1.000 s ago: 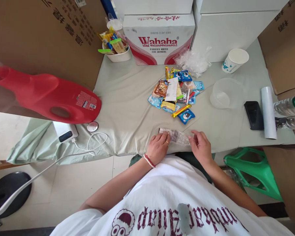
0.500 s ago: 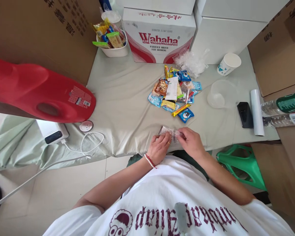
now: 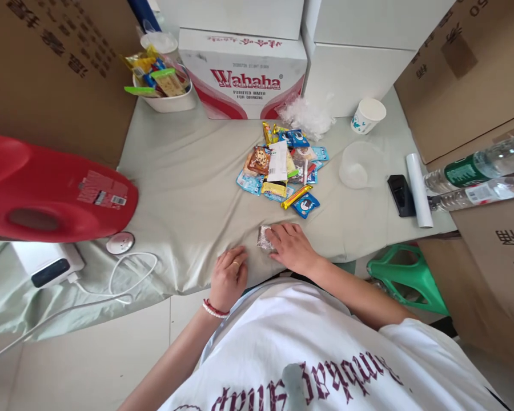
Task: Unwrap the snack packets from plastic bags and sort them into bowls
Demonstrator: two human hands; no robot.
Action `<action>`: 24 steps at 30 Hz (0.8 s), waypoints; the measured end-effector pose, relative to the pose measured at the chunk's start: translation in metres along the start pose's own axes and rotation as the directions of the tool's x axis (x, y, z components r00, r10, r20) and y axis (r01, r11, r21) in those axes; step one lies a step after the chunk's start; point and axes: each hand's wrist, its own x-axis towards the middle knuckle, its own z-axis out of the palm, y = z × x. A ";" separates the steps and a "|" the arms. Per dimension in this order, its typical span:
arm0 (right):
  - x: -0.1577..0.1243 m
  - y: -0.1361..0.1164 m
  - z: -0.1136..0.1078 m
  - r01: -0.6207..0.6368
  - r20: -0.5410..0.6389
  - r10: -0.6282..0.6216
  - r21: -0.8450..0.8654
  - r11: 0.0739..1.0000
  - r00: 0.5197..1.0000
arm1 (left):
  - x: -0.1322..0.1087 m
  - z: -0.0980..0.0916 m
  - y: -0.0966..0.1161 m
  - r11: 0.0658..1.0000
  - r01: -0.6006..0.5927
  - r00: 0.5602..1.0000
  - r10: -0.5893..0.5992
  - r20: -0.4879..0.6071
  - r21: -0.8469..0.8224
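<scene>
A small packet [image 3: 263, 238], brown and whitish with a shiny clear wrap, lies flat on the cloth near the table's front edge. Over its right side rests my right hand [image 3: 293, 248], fingers bent and gripping it; they cover part of it. My left hand [image 3: 230, 277] sits on the cloth edge to the left, apart from the packet, with its fingers curled in and no object visible in it. Beyond both hands lies a pile of wrapped snacks [image 3: 277, 162], with a yellow stick packet [image 3: 297, 196] and a blue packet [image 3: 305, 204] at its near side.
A crumpled clear plastic heap [image 3: 308, 117] lies before the Wahaba box [image 3: 244, 80]. Rightward are a clear bowl [image 3: 355, 165], paper cup [image 3: 368, 116], phone [image 3: 401, 195], white roll [image 3: 418, 191] and bottles [image 3: 475, 168]. Leftward stand a red jug [image 3: 68, 188] and snack tub [image 3: 171, 103].
My left hand has let go of the packet, moved left and curled its fingers. My right hand has shifted onto the packet. The view has turned slightly.
</scene>
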 end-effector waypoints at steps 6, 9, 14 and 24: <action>0.024 0.013 -0.009 0.001 0.063 0.000 -0.013 1.000 0.998 | 0.012 0.014 0.002 0.999 0.005 0.999 -0.003 -0.040 0.040; 0.021 0.033 -0.022 -0.049 -0.011 0.051 0.171 0.984 0.999 | 0.017 0.018 0.001 0.998 -0.032 0.999 0.035 -0.041 0.059; -0.007 0.136 -0.074 -0.256 -0.275 0.390 0.417 0.872 0.879 | 0.018 0.024 0.001 0.965 -0.100 0.991 0.118 -0.062 0.244; 0.005 0.311 -0.089 -0.648 -0.147 0.704 0.297 0.702 0.695 | 0.020 0.027 0.010 0.922 -0.146 0.979 0.186 -0.082 0.359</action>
